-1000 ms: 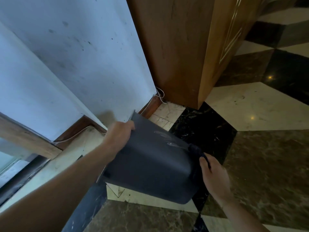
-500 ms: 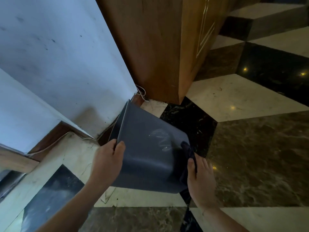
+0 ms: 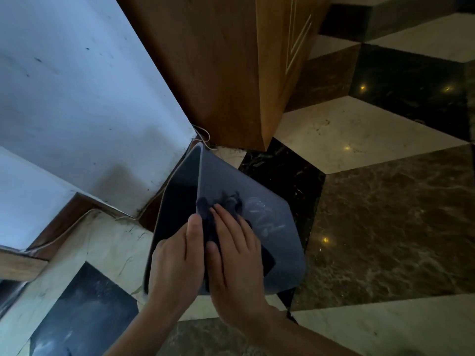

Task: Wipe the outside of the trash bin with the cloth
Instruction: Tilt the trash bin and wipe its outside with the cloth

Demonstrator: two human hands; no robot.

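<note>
A dark grey plastic trash bin [image 3: 277, 242] is tipped over the floor with one flat side facing up and its open mouth toward the left. My left hand [image 3: 177, 263] grips its near rim, thumb on the outer face. My right hand [image 3: 236, 255] presses a dark cloth [image 3: 226, 204] flat onto that upper side, just right of the rim. The cloth bunches out past my fingertips and under my palm. Pale smear marks show on the bin's face to the right of the cloth.
A white wall [image 3: 77, 111] with a brown skirting board runs along the left. A tall wooden cabinet [image 3: 231, 73] stands just behind the bin, with a thin white cable [image 3: 203, 134] at its foot. Glossy marble floor [image 3: 385, 214] in cream, brown and black stretches to the right.
My right hand has slid the cloth from the bin's right edge leftward onto the upper face, next to my left hand. The bin has turned a little, its mouth showing more.
</note>
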